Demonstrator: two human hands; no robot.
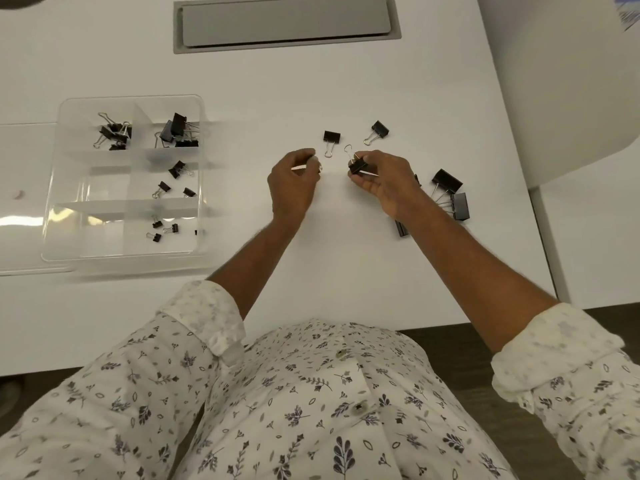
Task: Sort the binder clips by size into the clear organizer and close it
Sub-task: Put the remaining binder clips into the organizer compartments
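My right hand (382, 180) pinches a medium black binder clip (357, 165) just above the white table. My left hand (294, 181) hovers beside it with fingers curled; a glint of silver wire shows at its fingertips, and what it grips is hidden. Two medium clips (331, 136) (380, 128) lie just beyond the hands. Large clips (446, 180) (460, 206) lie to the right of my right wrist, one (401, 229) partly under the forearm. The clear organizer (52, 188) stands open at left, with several clips grouped by size in its right-hand compartments and top-left one.
The organizer's clear lid (20, 237) lies flat to its left. A grey cable hatch (287, 22) is set into the table at the back. The table's front edge runs close to my body, and its right edge curves away at the far right.
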